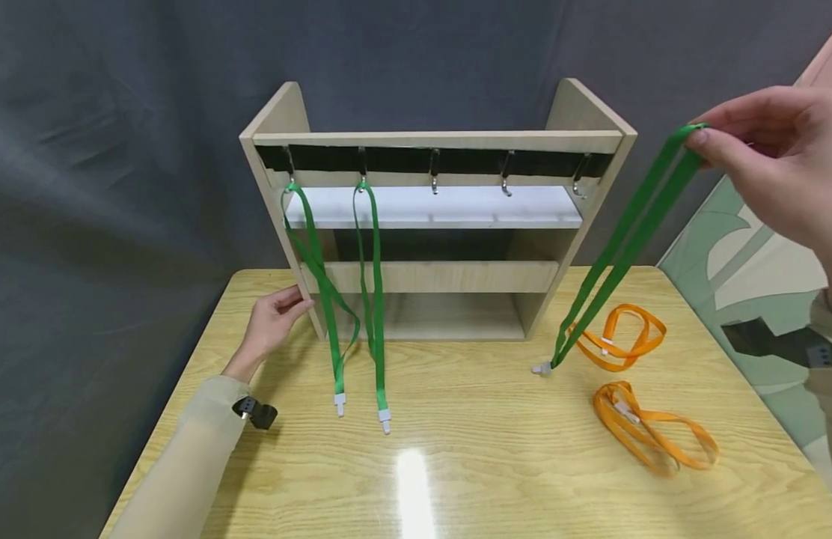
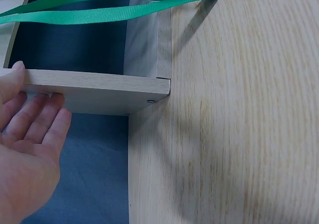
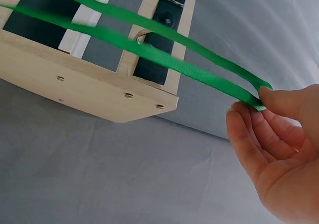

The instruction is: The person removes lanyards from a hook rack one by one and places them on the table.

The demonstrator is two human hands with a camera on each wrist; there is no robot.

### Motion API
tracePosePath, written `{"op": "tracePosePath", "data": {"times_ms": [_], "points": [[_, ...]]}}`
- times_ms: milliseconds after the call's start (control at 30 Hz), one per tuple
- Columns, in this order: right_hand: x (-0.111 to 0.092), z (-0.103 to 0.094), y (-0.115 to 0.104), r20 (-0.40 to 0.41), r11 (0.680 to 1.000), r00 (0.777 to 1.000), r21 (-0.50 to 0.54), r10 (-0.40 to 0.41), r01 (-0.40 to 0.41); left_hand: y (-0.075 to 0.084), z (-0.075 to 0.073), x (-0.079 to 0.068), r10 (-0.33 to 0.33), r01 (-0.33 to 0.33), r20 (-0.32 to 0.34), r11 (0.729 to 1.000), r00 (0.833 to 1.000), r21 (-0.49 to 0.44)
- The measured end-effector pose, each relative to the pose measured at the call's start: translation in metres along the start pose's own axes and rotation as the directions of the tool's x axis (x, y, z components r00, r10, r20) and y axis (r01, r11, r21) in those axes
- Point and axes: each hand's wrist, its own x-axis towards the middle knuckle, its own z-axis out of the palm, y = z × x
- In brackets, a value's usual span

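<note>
My right hand (image 1: 789, 161) pinches the top of a green lanyard (image 1: 631, 247) between thumb and fingers, right of the wooden rack (image 1: 429, 277). The lanyard's two strands hang down to a whitish clip (image 1: 542, 368) low over the table. With thumb on the front edge and fingers against the outer face, my left hand (image 1: 271, 326) holds the rack's left side panel (image 2: 99, 82). Two more green lanyards, a left one (image 1: 315, 254) and a right one (image 1: 378, 299), hang from the two leftmost hooks. The middle hook (image 1: 434, 180) carries nothing.
Two hooks, one right of centre (image 1: 506, 183) and one at far right (image 1: 579, 183), are bare. Two orange lanyards, one farther back (image 1: 648, 340) and one nearer (image 1: 631, 427), lie coiled on the table (image 1: 483, 449) at right. Grey cloth (image 1: 423, 60) hangs behind the rack.
</note>
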Motion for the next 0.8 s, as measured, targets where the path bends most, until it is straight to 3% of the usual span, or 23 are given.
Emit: {"op": "tracePosePath", "data": {"times_ms": [333,433,600,800], "points": [[-0.018,0.004,0.001,0.069,0.998,0.996,0.036,-0.059,0.057,0.001,0.000,0.000,0.007,-0.007,-0.002,1.000,1.000,0.008],[-0.025,0.008,-0.005,0.099,0.997,0.992,-0.014,-0.071,0.073,0.001,0.000,0.000,0.011,-0.011,-0.003,1.000,1.000,0.008],[-0.035,0.016,-0.010,0.148,0.967,0.982,-0.207,-0.119,0.148,0.000,0.000,0.001,0.017,-0.017,-0.003,1.000,1.000,-0.003],[-0.045,0.031,-0.001,0.212,0.967,0.969,-0.188,-0.129,0.170,-0.001,0.001,0.002,0.023,-0.023,-0.008,1.000,1.000,0.000]]}}
